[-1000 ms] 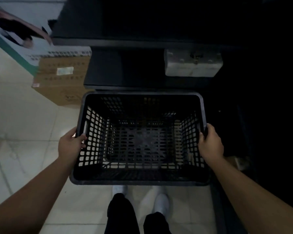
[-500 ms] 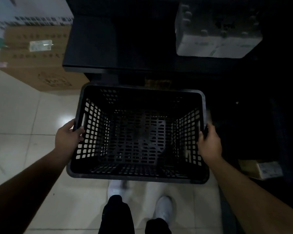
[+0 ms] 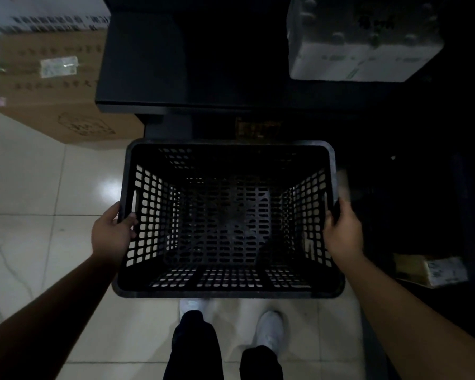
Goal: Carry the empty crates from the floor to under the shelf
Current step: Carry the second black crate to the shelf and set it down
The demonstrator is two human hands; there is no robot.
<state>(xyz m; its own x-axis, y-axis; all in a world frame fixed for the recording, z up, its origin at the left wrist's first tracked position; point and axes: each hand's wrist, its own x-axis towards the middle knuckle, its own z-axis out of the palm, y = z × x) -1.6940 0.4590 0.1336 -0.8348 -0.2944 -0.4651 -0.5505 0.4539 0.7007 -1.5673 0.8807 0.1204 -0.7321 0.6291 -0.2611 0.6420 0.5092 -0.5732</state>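
Observation:
An empty black perforated plastic crate (image 3: pixel 228 292) hangs in front of me above the tiled floor, just before the dark shelf (image 3: pixel 148 78). My left hand (image 3: pixel 111 233) grips the crate's left rim beside its handle slot. On the opposite rim my right hand (image 3: pixel 343 231) is closed around the edge. The crate's far edge lies close to the shelf's lower board. The space under the shelf is very dark and hard to make out.
A brown cardboard box (image 3: pixel 47 86) stands on the floor left of the shelf. A white wrapped pack (image 3: pixel 362 42) rests on the shelf at upper right. A small carton (image 3: pixel 433 270) lies low at the right. My white shoes (image 3: pixel 269 330) are below the crate.
The crate and both hands have come closer to the shelf and lower. The shelf board, cardboard box and white pack now look larger and nearer. Both grips are unchanged.

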